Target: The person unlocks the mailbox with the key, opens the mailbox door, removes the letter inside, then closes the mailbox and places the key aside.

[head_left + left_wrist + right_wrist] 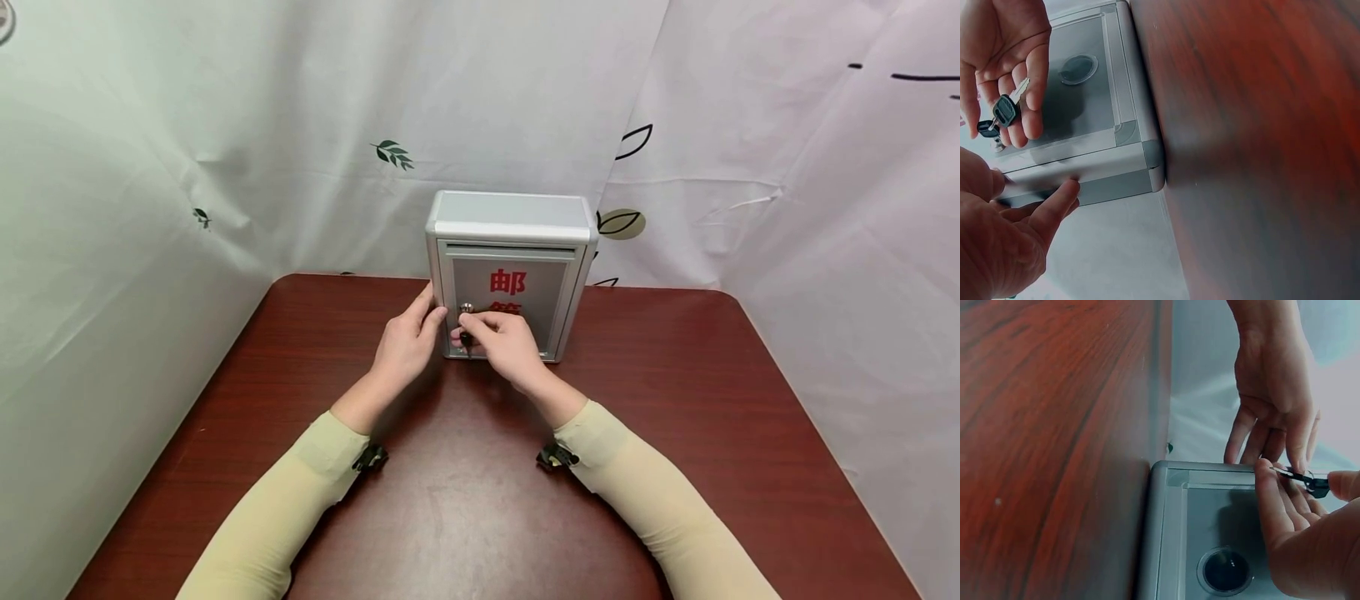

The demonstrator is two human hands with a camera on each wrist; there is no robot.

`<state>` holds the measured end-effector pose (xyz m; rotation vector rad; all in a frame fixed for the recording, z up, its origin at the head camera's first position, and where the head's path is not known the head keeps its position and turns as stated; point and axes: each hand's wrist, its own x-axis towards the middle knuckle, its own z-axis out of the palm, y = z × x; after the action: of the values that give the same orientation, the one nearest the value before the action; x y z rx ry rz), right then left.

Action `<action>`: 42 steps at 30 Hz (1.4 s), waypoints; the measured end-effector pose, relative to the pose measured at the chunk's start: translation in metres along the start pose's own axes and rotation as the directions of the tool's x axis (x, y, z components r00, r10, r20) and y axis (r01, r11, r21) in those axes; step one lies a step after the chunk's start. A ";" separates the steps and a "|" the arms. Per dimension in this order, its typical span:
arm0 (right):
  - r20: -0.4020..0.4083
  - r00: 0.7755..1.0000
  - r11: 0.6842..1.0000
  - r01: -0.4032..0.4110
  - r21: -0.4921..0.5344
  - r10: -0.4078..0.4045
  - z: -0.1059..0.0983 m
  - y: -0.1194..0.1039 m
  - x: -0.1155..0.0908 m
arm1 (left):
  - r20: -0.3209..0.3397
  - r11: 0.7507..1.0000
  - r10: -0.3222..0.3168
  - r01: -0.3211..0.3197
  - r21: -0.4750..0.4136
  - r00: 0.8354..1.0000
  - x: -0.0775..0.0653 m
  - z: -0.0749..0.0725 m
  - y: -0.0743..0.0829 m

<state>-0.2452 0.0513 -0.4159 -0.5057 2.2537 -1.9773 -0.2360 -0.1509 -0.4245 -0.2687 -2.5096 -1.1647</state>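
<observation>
A silver-grey metal mailbox [517, 218] with red characters on its door stands upright at the back of the table. My left hand [405, 340] rests against its left side, fingers extended along the side and thumb by the front edge. At the left of the door, just under a round metal fitting [467, 308], my right hand [510, 343] pinches a black-headed key [988, 129] between thumb and fingers, right at the lock [997, 145]. A second black-headed key [1006, 111] hangs with it, its metal blade lying across the right hand's fingers.
The reddish-brown wooden table [465, 500] reaches to a pale curtain [480, 92] with leaf prints close behind the mailbox. More pale cloth hangs at both sides. Low on the door is a round disc [1225, 571]. A slot [517, 249] runs across the door's top.
</observation>
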 end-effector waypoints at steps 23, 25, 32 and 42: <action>0.095 0.995 0.990 -0.029 0.136 0.016 -0.004 0.003 -0.003 | 0.030 0.999 -0.040 0.040 -0.018 0.999 -0.001 -0.003 -0.002; 0.103 0.995 0.989 -0.032 0.141 0.018 -0.005 0.002 -0.003 | 0.032 0.999 -0.042 0.043 -0.021 0.999 0.000 -0.003 -0.003; 0.140 0.990 0.991 -0.020 0.134 0.002 -0.009 0.001 -0.010 | 0.032 0.999 -0.042 0.043 -0.023 0.999 0.000 -0.004 -0.003; 0.196 0.980 0.995 0.013 0.095 -0.031 -0.016 0.003 -0.018 | 0.011 0.999 -0.031 0.031 -0.019 0.999 0.000 -0.002 -0.002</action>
<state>-0.2332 0.0726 -0.4189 -0.6861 2.0361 -1.9366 -0.2364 -0.1543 -0.4246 -0.2427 -2.5211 -1.2033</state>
